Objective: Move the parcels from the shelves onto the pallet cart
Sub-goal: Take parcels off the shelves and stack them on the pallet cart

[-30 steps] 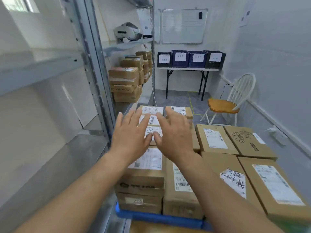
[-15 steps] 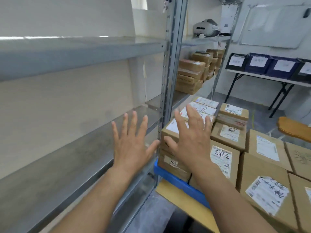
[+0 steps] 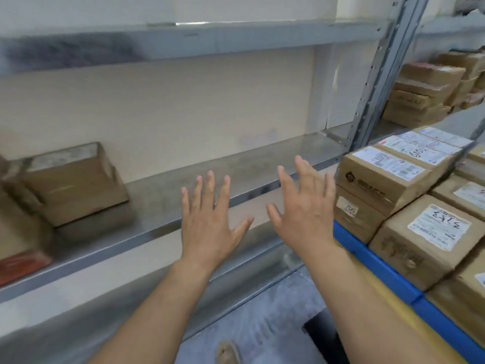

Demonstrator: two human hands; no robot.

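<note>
Two empty hands, left hand (image 3: 210,224) and right hand (image 3: 305,214), fingers spread and slightly apart, have swung from the stacked pallet cart (image 3: 378,261) to the shelf (image 3: 236,164), where remaining parcels (image 3: 76,185) sit far left: another pickup likely begins.

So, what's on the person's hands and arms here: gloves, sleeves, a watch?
Nothing visible. The left hand and right hand are bare: no gloves, no rings on the sides that show, no watch or band. The left forearm and right forearm are uncovered down to the frame's lower edge, so no sleeve is in view.
</note>
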